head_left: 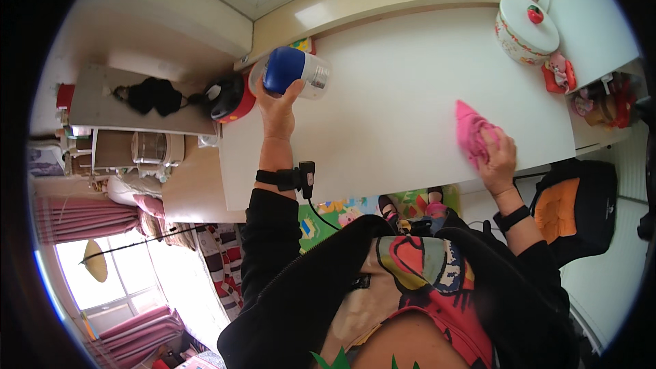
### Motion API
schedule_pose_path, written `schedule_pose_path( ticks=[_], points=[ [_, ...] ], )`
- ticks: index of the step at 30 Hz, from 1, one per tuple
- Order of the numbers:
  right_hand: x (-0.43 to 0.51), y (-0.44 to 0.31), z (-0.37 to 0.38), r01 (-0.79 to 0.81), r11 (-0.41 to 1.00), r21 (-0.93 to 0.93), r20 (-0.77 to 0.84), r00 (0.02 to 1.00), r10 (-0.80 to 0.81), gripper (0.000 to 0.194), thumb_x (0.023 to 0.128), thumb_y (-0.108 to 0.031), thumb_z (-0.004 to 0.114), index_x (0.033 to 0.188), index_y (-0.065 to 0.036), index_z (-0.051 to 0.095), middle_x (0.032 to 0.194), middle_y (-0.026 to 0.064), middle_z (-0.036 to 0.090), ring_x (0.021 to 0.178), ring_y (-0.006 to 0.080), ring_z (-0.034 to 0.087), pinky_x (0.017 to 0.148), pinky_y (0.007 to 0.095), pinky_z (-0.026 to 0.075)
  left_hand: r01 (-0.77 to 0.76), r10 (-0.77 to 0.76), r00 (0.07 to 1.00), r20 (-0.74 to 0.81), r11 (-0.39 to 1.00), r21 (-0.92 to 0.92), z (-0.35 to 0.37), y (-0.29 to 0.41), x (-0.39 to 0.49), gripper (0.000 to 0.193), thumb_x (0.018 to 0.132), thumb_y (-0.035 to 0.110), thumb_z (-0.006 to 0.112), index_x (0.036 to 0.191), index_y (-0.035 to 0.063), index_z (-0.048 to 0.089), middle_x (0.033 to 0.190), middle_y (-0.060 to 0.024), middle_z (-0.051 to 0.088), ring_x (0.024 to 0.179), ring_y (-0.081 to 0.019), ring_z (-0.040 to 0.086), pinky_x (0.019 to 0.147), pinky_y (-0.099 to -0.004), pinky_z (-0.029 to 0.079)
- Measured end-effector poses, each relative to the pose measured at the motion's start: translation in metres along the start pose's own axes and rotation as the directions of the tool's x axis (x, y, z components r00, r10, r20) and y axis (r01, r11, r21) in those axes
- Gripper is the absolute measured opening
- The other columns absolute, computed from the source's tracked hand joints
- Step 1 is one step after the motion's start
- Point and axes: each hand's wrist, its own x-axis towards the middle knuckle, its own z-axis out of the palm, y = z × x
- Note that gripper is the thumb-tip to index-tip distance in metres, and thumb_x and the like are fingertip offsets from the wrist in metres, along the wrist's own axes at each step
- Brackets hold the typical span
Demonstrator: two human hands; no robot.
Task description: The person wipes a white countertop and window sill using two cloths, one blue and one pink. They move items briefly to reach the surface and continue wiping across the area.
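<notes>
My left hand grips a clear plastic bottle or jar with a blue band or lid, tilted on its side above the left part of a white tabletop. What the jar holds cannot be made out. On the right side of the tabletop, my right hand is closed on a bunched pink cloth, with one pointed corner of it lying away from me. Each wrist wears a black band.
A round lidded container and a small red-and-pink figure stand at the back right. A black-and-red object sits by the left edge, beside a shelf. An orange-cushioned chair stands lower right.
</notes>
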Motion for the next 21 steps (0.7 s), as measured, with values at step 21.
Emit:
schedule_pose_path(
  ticks=[21],
  points=[
    [0.0, 0.029, -0.006, -0.105, 0.994, -0.001, -0.104, 0.989, 0.105, 0.054, 0.072, -0.02, 0.067, 0.125, -0.011, 0.061, 0.12, 0.0159, 0.056, 0.105, 0.0346, 0.054, 0.087, 0.044, 0.042, -0.182, 0.316, 0.949, -0.023, 0.604, 0.776, 0.136, -0.042, 0.156, 0.092, 0.06, 0.037, 0.084, 0.131, 0.0003, 0.039, 0.12, -0.0188, 0.052, 0.111, -0.0346, 0.055, 0.095, -0.0423, 0.045]
  ],
)
